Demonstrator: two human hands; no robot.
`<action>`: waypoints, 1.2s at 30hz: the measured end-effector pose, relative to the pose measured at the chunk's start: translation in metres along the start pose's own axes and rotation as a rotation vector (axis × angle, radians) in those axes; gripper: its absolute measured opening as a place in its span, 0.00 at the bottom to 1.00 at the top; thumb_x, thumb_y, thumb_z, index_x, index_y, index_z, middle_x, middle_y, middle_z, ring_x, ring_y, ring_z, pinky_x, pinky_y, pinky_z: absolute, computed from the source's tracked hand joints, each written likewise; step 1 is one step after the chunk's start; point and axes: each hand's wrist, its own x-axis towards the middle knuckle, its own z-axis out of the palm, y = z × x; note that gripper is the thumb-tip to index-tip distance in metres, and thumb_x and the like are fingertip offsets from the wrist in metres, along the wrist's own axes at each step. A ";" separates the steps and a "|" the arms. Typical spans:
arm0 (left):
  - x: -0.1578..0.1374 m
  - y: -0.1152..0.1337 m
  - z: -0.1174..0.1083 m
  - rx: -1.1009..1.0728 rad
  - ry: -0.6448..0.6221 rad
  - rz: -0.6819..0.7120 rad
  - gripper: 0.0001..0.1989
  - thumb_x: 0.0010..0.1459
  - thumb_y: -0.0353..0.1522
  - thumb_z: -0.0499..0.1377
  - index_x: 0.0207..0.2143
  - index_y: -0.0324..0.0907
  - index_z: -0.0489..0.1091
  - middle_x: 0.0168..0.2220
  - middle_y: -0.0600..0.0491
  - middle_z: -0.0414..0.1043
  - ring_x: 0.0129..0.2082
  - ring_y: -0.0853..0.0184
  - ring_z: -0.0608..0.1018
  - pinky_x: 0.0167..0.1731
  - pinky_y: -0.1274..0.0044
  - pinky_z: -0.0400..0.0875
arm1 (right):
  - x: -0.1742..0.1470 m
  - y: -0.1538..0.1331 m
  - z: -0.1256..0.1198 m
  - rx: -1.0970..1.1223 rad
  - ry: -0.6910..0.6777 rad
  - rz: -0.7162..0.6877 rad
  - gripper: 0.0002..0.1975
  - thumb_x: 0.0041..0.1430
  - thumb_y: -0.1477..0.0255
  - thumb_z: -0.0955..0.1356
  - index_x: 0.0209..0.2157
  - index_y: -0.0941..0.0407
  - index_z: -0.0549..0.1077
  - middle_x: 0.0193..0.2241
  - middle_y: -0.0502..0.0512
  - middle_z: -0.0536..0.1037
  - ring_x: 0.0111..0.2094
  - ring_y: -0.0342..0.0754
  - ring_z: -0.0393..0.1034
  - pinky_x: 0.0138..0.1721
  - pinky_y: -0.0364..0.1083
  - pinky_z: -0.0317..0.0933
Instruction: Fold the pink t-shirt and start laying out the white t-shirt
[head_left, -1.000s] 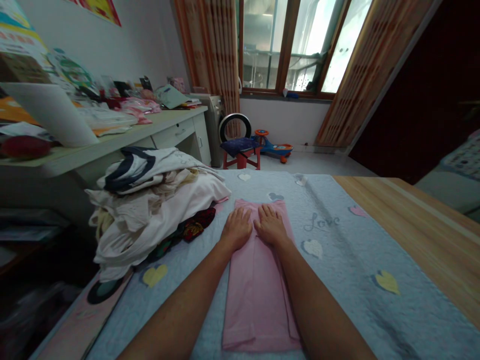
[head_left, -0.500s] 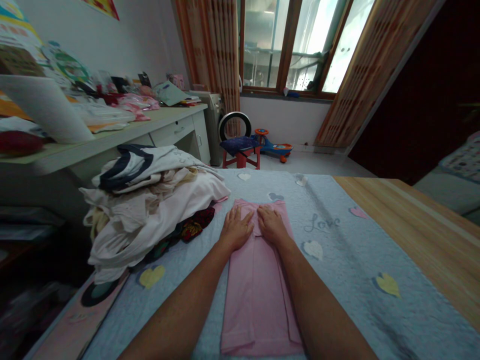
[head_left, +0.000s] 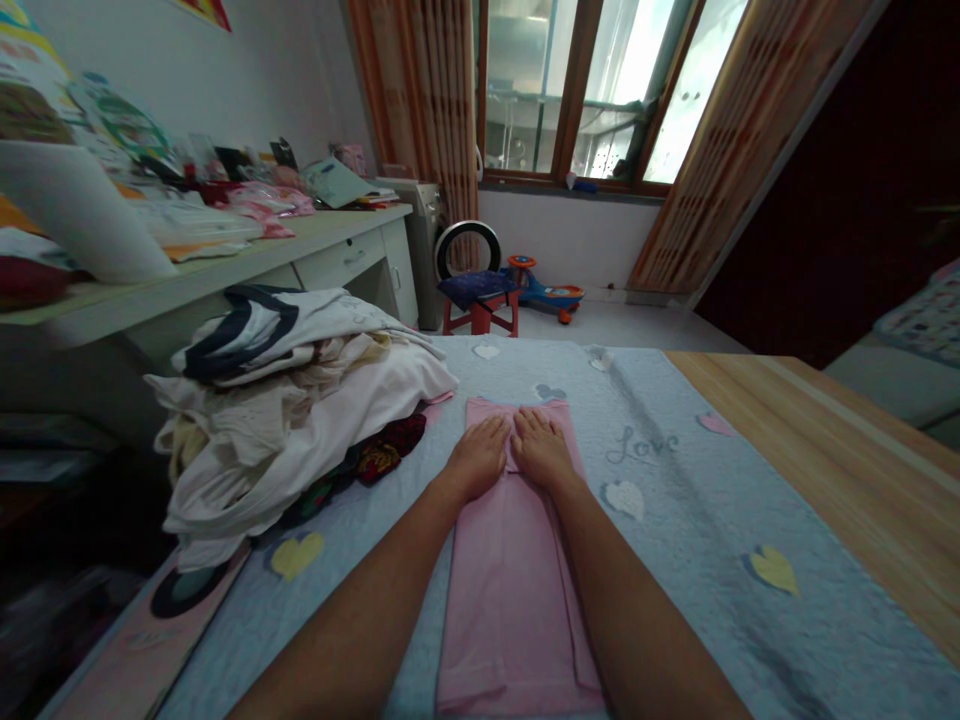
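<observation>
A pink folded garment (head_left: 504, 590), seemingly a shirt, lies lengthwise as a narrow strip on the blue blanket (head_left: 675, 560). My left hand (head_left: 482, 458) rests palm down near the far end of this garment, its fingers stretched forward. Beside it, my right hand (head_left: 540, 448) presses flat on the same end, fingers extended too. The hands are close together, and neither grips the cloth. A small folded-over flap shows under and between them. My forearms run along both sides of the garment and cover parts of its edges.
A heap of crumpled clothes (head_left: 322, 400) sits on the left of the blanket. Behind it stands a cluttered desk (head_left: 330, 255). Bare wooden boards (head_left: 795, 410) show on the right. Past the far edge are a red stool (head_left: 480, 318) and a blue ride-on toy (head_left: 547, 293).
My left hand's fingers have drawn together and shifted slightly right, closer to my right hand. My right hand's fingers have straightened forward. The garment stays in place.
</observation>
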 end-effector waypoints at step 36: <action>0.022 0.003 0.007 0.082 0.044 -0.344 0.29 0.66 0.42 0.49 0.65 0.39 0.57 0.68 0.39 0.52 0.68 0.50 0.54 0.64 0.59 0.51 | 0.000 0.002 0.003 0.005 0.035 0.065 0.29 0.69 0.60 0.54 0.67 0.55 0.56 0.69 0.58 0.52 0.69 0.57 0.44 0.65 0.60 0.39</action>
